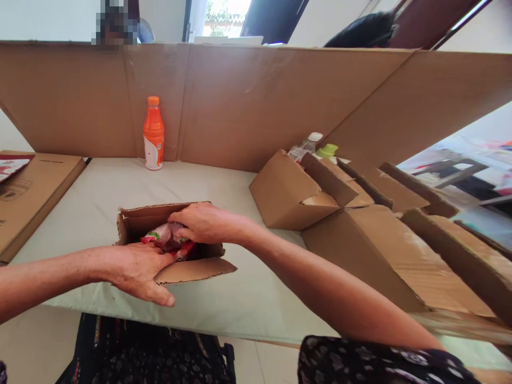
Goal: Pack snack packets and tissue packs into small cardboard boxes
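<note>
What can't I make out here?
Head view:
Floor of the open carton: hidden by the packet, left hand and right hand.
Base of the clear bottle: hidden by the cardboard box.
Flat box: cut off at left edge.
Label marks on the orange bottle: too small.

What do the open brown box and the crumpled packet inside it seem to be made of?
Open brown rectangular box: matte corrugated cardboard, shown by rough, wavy-looking edges. Crumpled pale-and-red packet: probably thin, slightly glossy plastic film, judging by its creases.

Head-worn view, forward and down
</note>
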The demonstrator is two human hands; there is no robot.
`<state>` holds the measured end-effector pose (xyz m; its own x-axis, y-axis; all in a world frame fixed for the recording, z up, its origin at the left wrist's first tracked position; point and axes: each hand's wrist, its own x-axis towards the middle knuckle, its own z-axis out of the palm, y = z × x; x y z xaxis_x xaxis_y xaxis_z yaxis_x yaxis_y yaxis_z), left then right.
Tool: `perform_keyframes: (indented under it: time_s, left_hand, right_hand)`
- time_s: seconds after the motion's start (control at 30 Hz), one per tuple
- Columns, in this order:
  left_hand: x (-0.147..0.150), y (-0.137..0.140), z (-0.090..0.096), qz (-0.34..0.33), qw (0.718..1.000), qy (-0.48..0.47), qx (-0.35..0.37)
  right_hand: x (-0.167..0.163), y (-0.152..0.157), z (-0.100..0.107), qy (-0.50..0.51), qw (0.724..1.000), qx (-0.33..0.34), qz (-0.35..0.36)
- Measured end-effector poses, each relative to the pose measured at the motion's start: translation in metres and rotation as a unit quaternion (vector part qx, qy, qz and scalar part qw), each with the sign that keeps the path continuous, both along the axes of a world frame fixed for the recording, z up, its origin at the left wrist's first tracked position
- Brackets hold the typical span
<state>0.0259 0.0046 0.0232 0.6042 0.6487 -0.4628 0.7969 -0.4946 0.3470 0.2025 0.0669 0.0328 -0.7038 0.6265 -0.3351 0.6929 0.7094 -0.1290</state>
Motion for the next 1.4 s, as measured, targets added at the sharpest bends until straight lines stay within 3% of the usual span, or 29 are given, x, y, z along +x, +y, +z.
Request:
perform_keyframes:
  time_s: [0.07, 0.13, 0.23, 0.37, 0.47, 0.57, 0.67, 0.73, 0.8, 0.87, 0.93, 1.0, 1.07, 1.13, 1.3, 1.33, 1.4]
  left_hand:
    - [0.003, -0.005, -0.003, -0.018, 0.999, 0.032, -0.032]
    - [0.005, -0.009, -0.005, -0.024, 0.999, 0.045, -0.017]
    - [0.005, -0.011, -0.009, -0.011, 0.999, 0.05, 0.013]
    - [0.001, -0.011, -0.011, 0.02, 0.999, 0.043, -0.011]
    - [-0.002, -0.013, -0.005, 0.025, 0.999, 0.041, -0.006]
    - [-0.016, -0.024, 0.011, 0.014, 0.999, -0.015, 0.035]
    - [-0.047, -0.044, 0.019, 0.034, 0.978, -0.147, 0.144]
    - [-0.071, -0.061, 0.007, 0.108, 0.934, -0.227, 0.253]
    - [-0.087, -0.075, -0.022, 0.216, 0.88, -0.271, 0.327]
    - [-0.091, -0.084, -0.058, 0.277, 0.855, -0.28, 0.339]
    - [-0.084, -0.086, -0.09, 0.275, 0.846, -0.295, 0.35]
    - [-0.071, -0.081, -0.107, 0.262, 0.824, -0.313, 0.392]
    - [-0.061, -0.072, -0.109, 0.257, 0.8, -0.314, 0.441]
    - [-0.056, -0.063, -0.102, 0.252, 0.793, -0.299, 0.467]
    - [-0.057, -0.056, -0.093, 0.279, 0.793, -0.27, 0.469]
    - [-0.057, -0.056, -0.095, 0.291, 0.785, -0.273, 0.473]
    - [-0.057, -0.055, -0.1, 0.307, 0.77, -0.279, 0.486]
  right_hand:
    - [0.0, -0.004, 0.005, -0.028, 1.0, 0.006, -0.009]
    - [-0.002, -0.005, 0.001, -0.05, 0.999, 0.016, 0.009]
    - [-0.009, -0.005, -0.019, -0.066, 0.996, 0.051, 0.044]
    - [-0.019, -0.001, -0.045, -0.057, 0.993, 0.085, 0.056]
    - [-0.018, 0.0, -0.04, -0.06, 0.994, 0.065, 0.07]
    - [0.003, -0.006, -0.017, 0.058, 0.991, 0.095, 0.071]
    - [0.045, -0.023, 0.0, 0.28, 0.944, 0.172, -0.011]
    - [0.073, -0.036, -0.005, 0.376, 0.905, 0.181, -0.08]
    - [0.092, -0.047, -0.025, 0.419, 0.888, 0.146, -0.117]
    - [0.097, -0.052, -0.052, 0.421, 0.896, 0.086, -0.115]
    - [0.092, -0.053, -0.075, 0.4, 0.91, 0.032, -0.106]
    - [0.085, -0.053, -0.089, 0.382, 0.918, -0.005, -0.112]
    - [0.081, -0.051, -0.091, 0.378, 0.918, -0.024, -0.119]
    - [0.081, -0.049, -0.085, 0.396, 0.911, -0.009, -0.111]
    - [0.078, -0.03, -0.068, 0.495, 0.847, 0.143, -0.13]
    - [0.076, -0.026, -0.068, 0.493, 0.847, 0.153, -0.129]
    - [0.072, -0.019, -0.076, 0.458, 0.874, 0.128, -0.097]
